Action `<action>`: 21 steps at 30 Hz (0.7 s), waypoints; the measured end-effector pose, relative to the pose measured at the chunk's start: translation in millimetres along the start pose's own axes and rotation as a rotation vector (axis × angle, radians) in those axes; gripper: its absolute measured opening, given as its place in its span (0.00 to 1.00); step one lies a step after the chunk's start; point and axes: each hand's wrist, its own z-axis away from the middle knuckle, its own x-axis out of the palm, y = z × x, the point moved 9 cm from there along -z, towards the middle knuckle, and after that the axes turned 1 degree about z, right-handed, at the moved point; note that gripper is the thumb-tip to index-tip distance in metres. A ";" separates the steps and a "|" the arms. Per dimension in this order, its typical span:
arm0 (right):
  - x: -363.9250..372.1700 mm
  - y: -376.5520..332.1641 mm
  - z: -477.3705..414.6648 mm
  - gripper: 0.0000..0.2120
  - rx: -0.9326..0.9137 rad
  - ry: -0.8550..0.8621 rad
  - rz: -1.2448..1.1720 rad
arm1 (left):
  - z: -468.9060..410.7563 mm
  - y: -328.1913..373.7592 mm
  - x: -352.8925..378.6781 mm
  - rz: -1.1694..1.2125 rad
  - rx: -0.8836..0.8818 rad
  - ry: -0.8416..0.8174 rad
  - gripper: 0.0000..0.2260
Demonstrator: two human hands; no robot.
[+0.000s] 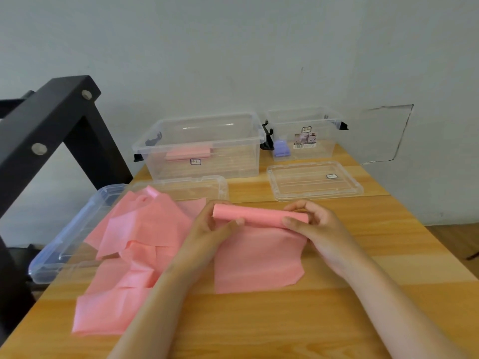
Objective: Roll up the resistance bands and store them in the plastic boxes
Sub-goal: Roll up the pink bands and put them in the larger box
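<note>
Item: pink flat rubber resistance band (259, 257), half-rolled. My left hand (207, 229) and right hand (315, 226) pinch its roll; advise even, tight turns.

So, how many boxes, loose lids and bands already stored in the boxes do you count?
Clear plastic boxes: 2
Loose lids: 2
Pink band, stored: 1
Purple band, stored: 1
Total: 6

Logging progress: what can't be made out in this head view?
Head view:
- Loose pink resistance bands: overlapping folds hide their count.
- Small clear plastic box label: print too small.
- Purple item inside it: blurred, shape unclear.
- Half-rolled pink band: left hand and right hand cover parts.
</note>
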 end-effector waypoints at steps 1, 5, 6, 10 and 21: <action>-0.8 -1.3 -0.1 0.08 -0.021 0.004 0.005 | -0.3 -1.2 0.8 -0.046 -0.004 -0.006 0.06; -0.5 1.1 -0.5 0.11 -0.007 -0.009 -0.020 | -2.5 7.3 -0.5 -0.173 0.104 0.037 0.06; 0.4 3.1 -0.7 0.11 0.010 -0.017 -0.040 | -2.6 7.7 -2.4 -0.133 0.115 0.058 0.09; 3.3 1.6 -0.4 0.13 -0.010 -0.033 -0.038 | -1.2 3.3 -8.7 0.021 0.070 0.121 0.14; 0.6 5.4 -1.9 0.09 0.006 -0.012 0.026 | -2.3 -1.8 -10.3 -0.062 0.061 0.131 0.16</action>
